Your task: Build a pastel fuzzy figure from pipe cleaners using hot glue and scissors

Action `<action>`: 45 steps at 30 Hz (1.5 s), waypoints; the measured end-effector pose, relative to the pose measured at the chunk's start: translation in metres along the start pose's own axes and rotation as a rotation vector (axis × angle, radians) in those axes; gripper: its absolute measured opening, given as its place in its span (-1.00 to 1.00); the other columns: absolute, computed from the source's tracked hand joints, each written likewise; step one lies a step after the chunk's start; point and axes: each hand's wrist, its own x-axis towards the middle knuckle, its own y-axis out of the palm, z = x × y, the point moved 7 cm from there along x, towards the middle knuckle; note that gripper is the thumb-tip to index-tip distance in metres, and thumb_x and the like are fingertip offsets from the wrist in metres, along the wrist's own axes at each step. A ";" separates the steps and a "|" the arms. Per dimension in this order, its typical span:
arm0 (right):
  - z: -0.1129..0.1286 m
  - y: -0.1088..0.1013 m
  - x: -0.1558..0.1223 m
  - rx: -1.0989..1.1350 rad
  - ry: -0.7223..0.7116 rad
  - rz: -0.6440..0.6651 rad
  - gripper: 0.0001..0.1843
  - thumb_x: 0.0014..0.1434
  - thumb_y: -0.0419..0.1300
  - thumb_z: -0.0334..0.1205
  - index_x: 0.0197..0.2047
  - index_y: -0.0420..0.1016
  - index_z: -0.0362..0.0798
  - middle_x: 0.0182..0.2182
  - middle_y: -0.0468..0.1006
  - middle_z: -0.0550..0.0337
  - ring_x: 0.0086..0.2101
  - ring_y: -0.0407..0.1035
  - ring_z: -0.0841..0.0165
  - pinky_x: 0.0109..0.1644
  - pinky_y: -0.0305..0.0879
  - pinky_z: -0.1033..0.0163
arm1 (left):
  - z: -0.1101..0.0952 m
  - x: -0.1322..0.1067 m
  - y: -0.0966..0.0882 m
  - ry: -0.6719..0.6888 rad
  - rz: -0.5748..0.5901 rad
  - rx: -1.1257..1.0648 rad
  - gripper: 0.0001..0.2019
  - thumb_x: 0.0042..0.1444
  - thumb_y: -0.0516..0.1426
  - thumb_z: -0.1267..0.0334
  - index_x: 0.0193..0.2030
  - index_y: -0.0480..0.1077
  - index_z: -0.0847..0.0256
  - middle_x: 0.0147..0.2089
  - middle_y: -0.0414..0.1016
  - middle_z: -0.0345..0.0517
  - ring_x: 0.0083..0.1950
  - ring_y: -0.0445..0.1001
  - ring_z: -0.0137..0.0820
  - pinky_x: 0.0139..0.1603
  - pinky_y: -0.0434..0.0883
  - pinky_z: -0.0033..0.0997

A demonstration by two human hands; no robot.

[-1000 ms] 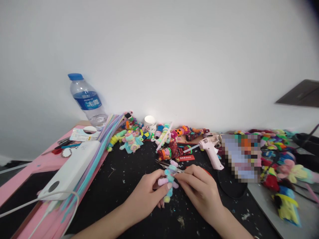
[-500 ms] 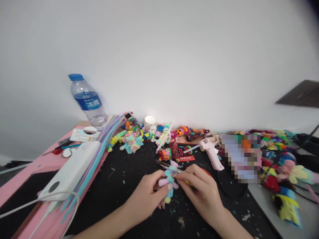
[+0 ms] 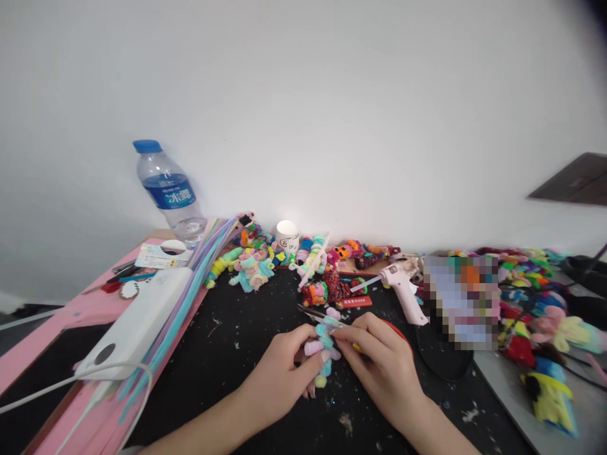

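Observation:
A small pastel pipe-cleaner figure (image 3: 324, 341), with blue, lilac and yellow fuzzy coils, is held above the black work mat (image 3: 227, 354). My left hand (image 3: 289, 366) grips it from the left, thumb across its front. Thumb and fingers of my right hand (image 3: 379, 354) are pinched together at the figure's upper right side; the exact spot between the fingertips is hidden. Just beyond the figure lie scissors (image 3: 310, 312), blades pointing left, their red handle partly covered by my right hand.
A pink glue gun (image 3: 405, 294) rests on the right behind my hand. Finished fuzzy figures (image 3: 253, 268) line the wall beside a white paper cup (image 3: 287, 236). On the left are long pipe cleaners (image 3: 190, 297), a white power strip (image 3: 135, 325) and a water bottle (image 3: 171, 193).
The whole view has shifted slightly. Both hands keep the same hold on the figure, with hardly any visible movement.

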 end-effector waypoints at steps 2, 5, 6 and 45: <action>-0.002 -0.004 0.001 0.051 0.037 -0.030 -0.85 0.17 0.11 -0.38 -0.22 0.47 -0.05 -0.43 0.41 0.15 -0.42 0.33 0.37 -0.39 0.27 0.29 | 0.001 0.001 -0.001 -0.004 -0.011 -0.010 -0.80 0.12 0.06 0.14 -0.29 0.31 0.25 -0.53 0.28 -0.30 -0.59 0.31 -0.53 -0.57 0.34 -0.54; -0.008 -0.014 0.001 0.103 0.113 -0.114 -0.84 0.17 0.08 -0.39 -0.20 0.43 -0.05 -0.39 0.40 0.14 -0.42 0.32 0.38 -0.40 0.27 0.31 | 0.003 0.002 -0.003 -0.025 -0.016 -0.068 -0.77 0.12 0.05 0.11 -0.24 0.31 0.26 -0.52 0.31 -0.27 -0.58 0.34 -0.51 -0.55 0.37 -0.50; -0.011 -0.016 0.001 0.099 0.136 -0.141 -0.83 0.17 0.06 -0.39 -0.19 0.42 -0.05 -0.39 0.39 0.15 -0.43 0.31 0.38 -0.41 0.27 0.31 | 0.003 0.002 -0.004 -0.030 -0.026 -0.107 -0.76 0.12 0.05 0.11 -0.23 0.31 0.27 -0.52 0.31 -0.27 -0.56 0.35 -0.49 -0.54 0.38 -0.49; -0.024 -0.001 0.002 0.162 0.143 -0.075 -0.87 0.12 0.16 -0.44 -0.35 0.51 -0.07 -0.48 0.34 0.22 -0.46 0.28 0.42 -0.41 0.23 0.33 | 0.003 0.004 -0.027 -0.025 -0.206 -0.264 -0.74 0.14 0.06 0.10 -0.16 0.26 0.26 -0.42 0.32 -0.23 -0.45 0.37 -0.47 -0.47 0.40 -0.46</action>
